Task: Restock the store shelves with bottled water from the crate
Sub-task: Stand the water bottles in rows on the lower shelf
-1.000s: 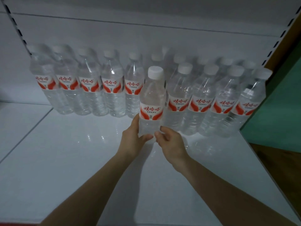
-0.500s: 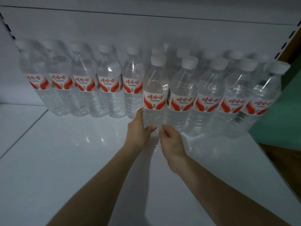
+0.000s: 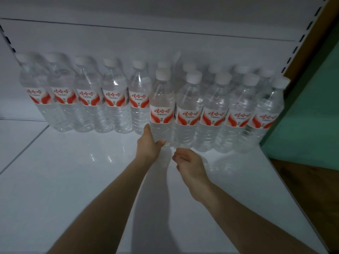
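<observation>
A clear water bottle [image 3: 161,107] with a white cap and a red and white label stands upright on the white shelf [image 3: 73,171], at the left end of the front row of bottles [image 3: 229,114]. My left hand [image 3: 149,143] wraps its lower part, thumb on the front. Just below and to the right of the bottle's base, my right hand [image 3: 190,164] is off it, fingers loosely curled and holding nothing. A back row of the same bottles [image 3: 88,99] runs along the shelf's rear wall. No crate is in view.
The shelf's slotted right upright [image 3: 300,39] and a green wall [image 3: 311,114] bound the right side. A seam to a neighbouring shelf panel [image 3: 23,147] runs at the left. A brown floor [image 3: 315,198] shows below the shelf's right edge.
The bottle went from held up in front of the row to standing on the shelf in line with the front row. My right hand has let go and drawn back; the left still grips.
</observation>
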### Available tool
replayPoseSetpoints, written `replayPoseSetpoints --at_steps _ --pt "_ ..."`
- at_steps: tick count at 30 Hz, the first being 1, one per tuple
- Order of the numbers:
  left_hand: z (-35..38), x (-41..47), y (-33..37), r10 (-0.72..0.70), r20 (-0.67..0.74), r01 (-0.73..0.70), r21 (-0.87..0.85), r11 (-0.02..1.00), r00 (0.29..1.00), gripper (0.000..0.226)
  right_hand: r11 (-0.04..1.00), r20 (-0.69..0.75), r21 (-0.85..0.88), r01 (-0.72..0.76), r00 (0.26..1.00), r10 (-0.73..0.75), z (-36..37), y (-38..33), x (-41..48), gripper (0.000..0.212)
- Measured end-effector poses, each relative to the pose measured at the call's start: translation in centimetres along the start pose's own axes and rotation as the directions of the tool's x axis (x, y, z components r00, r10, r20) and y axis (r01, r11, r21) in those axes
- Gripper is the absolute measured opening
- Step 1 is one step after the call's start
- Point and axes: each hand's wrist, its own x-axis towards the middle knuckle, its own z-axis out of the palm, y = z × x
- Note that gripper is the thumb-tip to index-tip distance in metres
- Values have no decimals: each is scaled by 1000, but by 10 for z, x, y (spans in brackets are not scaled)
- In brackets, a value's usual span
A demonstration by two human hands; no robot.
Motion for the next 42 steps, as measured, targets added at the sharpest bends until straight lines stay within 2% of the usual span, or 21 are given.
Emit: replayPoseSetpoints --at_steps 2,4,6,8,10,13,17,20,21,23,25,27,30,32,34,35,38,42 --pt "3 -9 6 -78 -37 78 -2 997 996 45 1000 -28 22 -14 999 15 -15 -3 -10 15" --pt "9 -24 13 -128 -137 127 -14 992 982 37 999 -51 51 -8 999 11 -30 -5 -18 14" --pt "18 -46 20 -117 -223 114 -26 993 968 36 997 -78 80 8 997 -2 -46 -7 -28 18" --pt "29 -75 32 -48 -231 39 -41 998 972 39 994 -115 105 20 993 -8 -63 -9 -39 20" --pt "39 -106 47 49 -172 -59 -54 997 984 34 995 -135 102 16 991 -2 -81 -15 -56 25" --pt "56 -148 79 164 -53 -168 -88 982 985 31 992 -139 78 94 987 -83 -117 -25 -87 9" --pt "92 -199 133 346 91 -329 -159 931 934 24 971 -256 60 230 944 -208 -195 -28 -141 13" --pt "137 -244 175 473 233 -427 -223 876 850 19 971 -421 57 232 888 -188 -274 -13 -186 6" --pt "154 -260 186 513 310 -463 -223 858 800 19 975 -464 50 216 870 -169 -300 -3 -200 8" --pt "190 -294 203 566 504 -545 -206 813 652 20 992 -514 -25 121 850 -117 -348 23 -228 6" --pt "226 -329 212 495 702 -573 -151 806 512 24 992 -534 -127 -25 844 -47 -389 53 -256 14" --pt "257 -362 212 332 849 -581 -36 813 412 28 952 -551 -236 -197 834 36 -422 86 -282 17" --pt "287 -398 208 103 957 -617 91 781 271 26 746 -493 -431 -508 825 277 -448 141 -310 23" --pt "299 -411 204 -8 978 -646 144 750 209 24 575 -386 -575 -582 813 436 -451 174 -317 27" --pt "307 -415 199 -74 976 -646 193 739 207 23 424 -300 -685 -592 760 576 -442 193 -321 45" --pt "310 -416 196 -94 969 -647 222 729 227 25 372 -284 -727 -578 745 603 -436 197 -323 46" --pt "314 -415 191 -137 961 -669 267 694 242 24 380 -299 -756 -533 797 525 -419 205 -322 35" --pt "316 -412 188 -168 950 -637 301 709 262 19 205 -349 -846 -492 802 485 -405 215 -319 35"
